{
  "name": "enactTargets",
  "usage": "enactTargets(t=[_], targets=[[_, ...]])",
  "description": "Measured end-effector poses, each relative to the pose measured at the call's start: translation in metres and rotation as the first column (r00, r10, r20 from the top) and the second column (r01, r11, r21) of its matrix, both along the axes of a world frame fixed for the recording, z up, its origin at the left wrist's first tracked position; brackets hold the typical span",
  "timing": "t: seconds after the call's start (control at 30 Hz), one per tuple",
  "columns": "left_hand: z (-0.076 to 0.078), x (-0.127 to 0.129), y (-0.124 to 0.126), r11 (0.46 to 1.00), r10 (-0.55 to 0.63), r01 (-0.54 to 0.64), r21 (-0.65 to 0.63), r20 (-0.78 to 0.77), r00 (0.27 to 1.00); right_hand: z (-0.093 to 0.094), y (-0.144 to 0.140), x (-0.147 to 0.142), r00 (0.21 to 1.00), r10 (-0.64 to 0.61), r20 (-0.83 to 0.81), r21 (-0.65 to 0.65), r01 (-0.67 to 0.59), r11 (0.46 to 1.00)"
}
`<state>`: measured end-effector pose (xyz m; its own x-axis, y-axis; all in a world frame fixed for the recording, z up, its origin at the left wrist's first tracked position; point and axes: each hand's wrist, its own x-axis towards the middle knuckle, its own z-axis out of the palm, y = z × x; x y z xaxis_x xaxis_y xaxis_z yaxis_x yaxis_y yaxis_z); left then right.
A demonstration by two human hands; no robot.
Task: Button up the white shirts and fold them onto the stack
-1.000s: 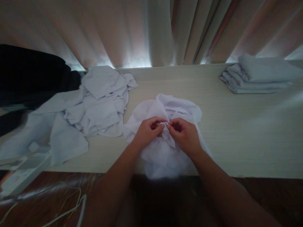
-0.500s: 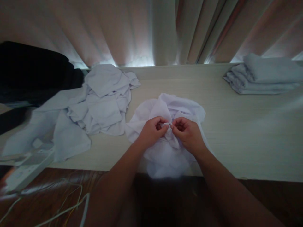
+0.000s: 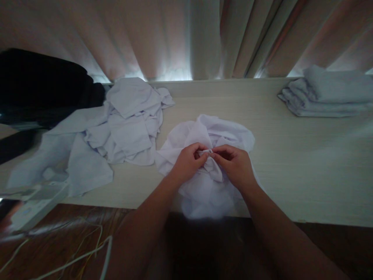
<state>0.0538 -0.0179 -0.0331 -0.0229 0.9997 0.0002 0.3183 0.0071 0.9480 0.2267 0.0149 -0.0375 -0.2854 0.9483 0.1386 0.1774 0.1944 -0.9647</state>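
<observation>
A crumpled white garment (image 3: 186, 134) lies at the middle of the table's front edge, part of it hanging over the edge. My left hand (image 3: 190, 159) pinches a bit of its fabric between thumb and forefinger. Right beside it, my right hand (image 3: 234, 163) pinches the same spot from the other side, the fingertips almost meeting. A small dark mark shows between the fingertips, too small to make out. Folds of the cloth spread behind and below both hands.
Left of the garment is a loose heap of white cloth (image 3: 128, 132), with a black bundle (image 3: 43, 83) behind it. A folded white stack (image 3: 335, 95) sits at the back right of the pale table (image 3: 305, 167). A white power strip (image 3: 37, 206) and cables (image 3: 78, 256) are at front left.
The fingers of my right hand have flattened and shifted slightly at the pinched fabric. Both hands stay in place on the garment; the view has moved a little.
</observation>
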Motion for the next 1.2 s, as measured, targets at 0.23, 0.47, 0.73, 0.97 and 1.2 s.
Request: enactTargets(t=[0.23,0.47,0.73,0.97,1.2], targets=[[-0.0016,0.0000,0.0005,1.000,-0.015,0.017,0.026,-0.066,0.998,0.0032,0.0037,0.0011,0.999,0.029,0.022,-0.093,-0.027,0.995],[-0.0030,0.0004,-0.0018,0.994,-0.036,0.050,0.102,-0.139,0.990,0.0023,0.0074,0.0040,0.997,0.078,-0.026,-0.197,-0.082,0.977],[-0.0040,0.0007,0.0004,0.988,-0.043,0.072,0.137,-0.201,0.979,-0.0045,0.0086,0.0026,0.991,0.129,0.031,-0.116,-0.125,0.985],[-0.0014,0.0023,-0.0003,0.990,-0.026,0.059,0.132,-0.242,0.970,-0.0036,0.0061,-0.0039,0.994,0.056,0.093,-0.065,-0.050,0.997],[-0.0038,0.0022,-0.0019,0.993,-0.017,0.040,0.113,-0.192,0.981,-0.0016,0.0089,0.0026,0.992,0.109,-0.065,-0.216,-0.121,0.969]])
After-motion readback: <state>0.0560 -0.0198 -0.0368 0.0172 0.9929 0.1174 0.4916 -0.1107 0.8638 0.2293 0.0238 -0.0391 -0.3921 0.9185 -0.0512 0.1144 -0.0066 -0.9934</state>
